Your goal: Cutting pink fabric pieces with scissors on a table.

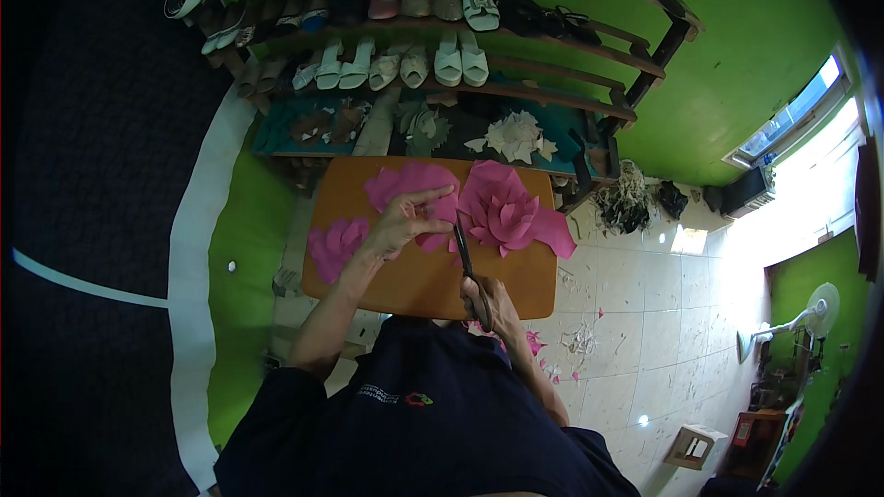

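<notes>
My left hand [399, 226] is over the middle of an orange-brown table [410, 291], its thumb and forefinger closed on a piece of pink paper [444, 206]. In my right hand [497, 309], near the table's front edge, are dark scissors [466, 256]. Their blades point away from me and reach the paper beside my left fingertips; whether they are parted is too fine to tell. Just right of the blades lies a large layered pink paper flower [506, 213]. A smaller pink paper flower [337, 247] rests at the table's left, and a wide pink petal shape [405, 179] lies behind my left hand.
Wooden racks [543, 92] with rows of shoes and sandals stand beyond the table. Their lowest shelf bears a white paper flower [517, 136] and greenish petals [424, 129]. Pink scraps [536, 344] litter the tiled floor; a white fan [818, 309] stands at the right.
</notes>
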Demonstrator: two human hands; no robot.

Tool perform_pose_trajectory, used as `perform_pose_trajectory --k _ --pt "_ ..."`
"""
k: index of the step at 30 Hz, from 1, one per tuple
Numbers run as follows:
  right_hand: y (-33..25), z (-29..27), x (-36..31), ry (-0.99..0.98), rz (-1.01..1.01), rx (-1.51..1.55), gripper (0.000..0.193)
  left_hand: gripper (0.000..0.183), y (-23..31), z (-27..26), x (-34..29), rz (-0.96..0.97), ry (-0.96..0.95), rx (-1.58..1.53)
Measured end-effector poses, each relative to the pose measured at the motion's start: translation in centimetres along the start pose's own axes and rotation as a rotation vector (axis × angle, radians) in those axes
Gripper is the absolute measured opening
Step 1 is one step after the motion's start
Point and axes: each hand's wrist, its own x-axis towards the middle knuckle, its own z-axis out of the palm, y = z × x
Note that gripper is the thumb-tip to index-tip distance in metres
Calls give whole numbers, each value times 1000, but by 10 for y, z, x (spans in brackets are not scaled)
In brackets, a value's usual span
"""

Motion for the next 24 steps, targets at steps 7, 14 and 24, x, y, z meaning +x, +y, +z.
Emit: perform_pose_trajectory --k 7,14,24 --pt "-5 0 4 16 -13 -74 69 73 9 3 0 -61 -111 121" --pt "0 -1 9 18 -26 -157 67 73 -7 -4 4 -76 -137 152" --pt "9 0 10 85 20 -159 70 72 -7 -7 3 -92 -153 106"
